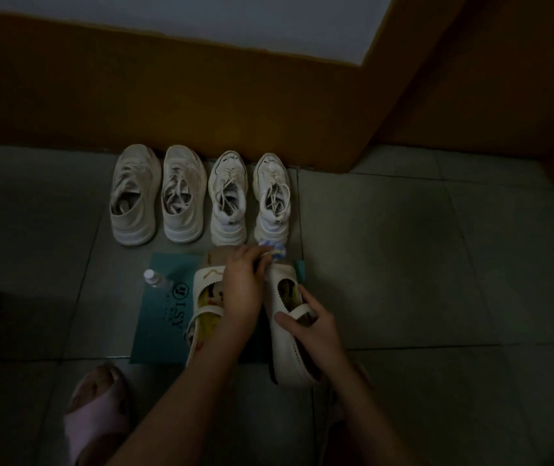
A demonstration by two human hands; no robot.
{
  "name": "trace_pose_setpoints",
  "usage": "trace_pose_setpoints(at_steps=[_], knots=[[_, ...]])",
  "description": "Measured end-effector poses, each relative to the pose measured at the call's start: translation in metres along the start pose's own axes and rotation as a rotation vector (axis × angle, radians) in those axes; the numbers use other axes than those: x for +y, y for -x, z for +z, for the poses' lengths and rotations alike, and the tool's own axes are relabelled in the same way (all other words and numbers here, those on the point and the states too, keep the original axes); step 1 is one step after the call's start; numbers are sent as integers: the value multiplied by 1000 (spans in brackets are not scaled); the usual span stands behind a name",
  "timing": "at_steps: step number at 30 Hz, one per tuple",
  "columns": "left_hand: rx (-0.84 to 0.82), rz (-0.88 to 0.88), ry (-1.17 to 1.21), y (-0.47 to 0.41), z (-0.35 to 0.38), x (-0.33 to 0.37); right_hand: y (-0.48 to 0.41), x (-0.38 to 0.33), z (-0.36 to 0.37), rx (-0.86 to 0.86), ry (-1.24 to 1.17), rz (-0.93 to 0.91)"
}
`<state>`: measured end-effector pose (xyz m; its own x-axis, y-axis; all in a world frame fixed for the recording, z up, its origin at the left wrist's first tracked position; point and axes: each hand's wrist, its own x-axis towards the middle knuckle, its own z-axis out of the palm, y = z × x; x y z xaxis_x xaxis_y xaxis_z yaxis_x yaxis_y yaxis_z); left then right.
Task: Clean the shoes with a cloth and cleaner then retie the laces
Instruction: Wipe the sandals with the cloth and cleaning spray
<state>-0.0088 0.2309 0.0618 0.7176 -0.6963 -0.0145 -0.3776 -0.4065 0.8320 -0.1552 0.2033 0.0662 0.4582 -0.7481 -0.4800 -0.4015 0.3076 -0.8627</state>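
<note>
one head cam, fwd & down, close above floor [403,264], row of shoes [183,196] mid-frame, wall [201,95] up top

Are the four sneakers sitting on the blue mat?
No, the four sneakers stand on the floor tiles, beyond the mat.

Soft fabric, smooth cream uppers, clear plastic and dull tile, seen in dim light.

The far left pair of sneakers [133,196] looks like matt woven or knit fabric with ribbed rubbery soles; the far right pair of sneakers [227,196] has smoother panelled uppers and cloth laces. The left strap shoe [205,287] and right strap shoe [285,351] are smooth, leather-like cream with a faint sheen. The cloth [273,253] is soft printed fabric. The bottle [158,280] is clear plastic. The teal sheet [158,324] is flat and matt, paper or plastic unclear. The floor [436,247] is smooth grey tile. The pink slipper [97,418] looks soft and matt.
</note>
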Motion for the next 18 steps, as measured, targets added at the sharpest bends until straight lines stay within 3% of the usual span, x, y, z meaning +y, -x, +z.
trace_pose_setpoints(at_steps=[7,14,18], knots=[[44,-161,239,57,7,10,1,-2,-6,-39,-36,25],[17,-249,234,95,9,16,5,-4,-7,-28,-65,79],[-29,-385,313,116,5,13,5,-3,-9,-31,-80,103]])
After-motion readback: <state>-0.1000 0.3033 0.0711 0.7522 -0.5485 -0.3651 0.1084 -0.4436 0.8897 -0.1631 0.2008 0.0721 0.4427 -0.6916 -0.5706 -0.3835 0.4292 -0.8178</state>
